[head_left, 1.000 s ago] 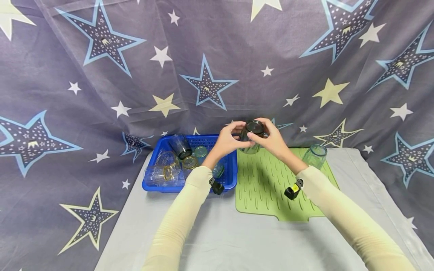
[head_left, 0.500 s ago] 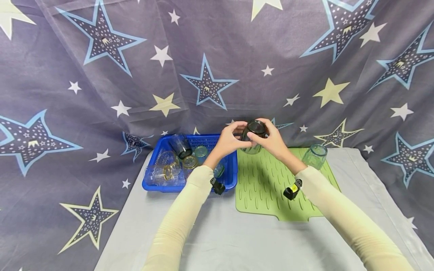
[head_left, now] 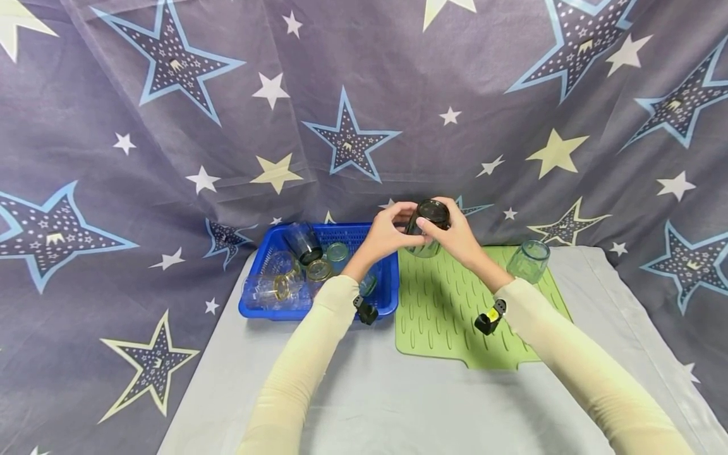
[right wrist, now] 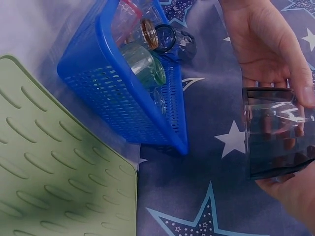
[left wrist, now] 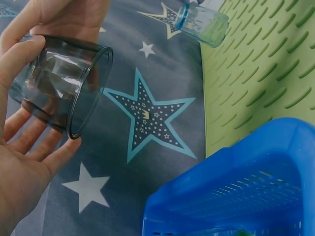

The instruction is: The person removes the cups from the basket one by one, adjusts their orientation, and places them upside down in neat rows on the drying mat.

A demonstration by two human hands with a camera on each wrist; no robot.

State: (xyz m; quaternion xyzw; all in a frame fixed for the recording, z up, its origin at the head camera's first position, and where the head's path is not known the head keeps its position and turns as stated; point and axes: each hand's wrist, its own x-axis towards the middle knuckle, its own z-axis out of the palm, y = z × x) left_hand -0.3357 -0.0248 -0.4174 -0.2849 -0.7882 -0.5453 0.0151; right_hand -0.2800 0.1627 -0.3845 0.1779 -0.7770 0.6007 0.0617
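Both hands hold a smoky dark drinking glass (head_left: 430, 221) between them, above the back left part of a green drying mat (head_left: 449, 316). The glass is upside down, its wide rim toward the mat. My left hand (head_left: 383, 236) grips it from the left; in the left wrist view the thumb lies over its side and the fingers spread beneath. My right hand (head_left: 457, 239) holds it from the other side, thumb across the front near the base. The right hand's fingers behind the glass are mostly hidden.
A blue plastic basket (head_left: 267, 314) left of the mat holds several clear, amber-tinted, green and dark glasses, partly behind the left forearm. One blue-green glass (head_left: 529, 262) stands at the mat's back right. A star-patterned curtain (head_left: 364, 76) hangs close behind the table.
Both hands and the dark glass have shifted very slightly to the right. Their hold looks the same, and the basket and the blue-green glass have stayed put.
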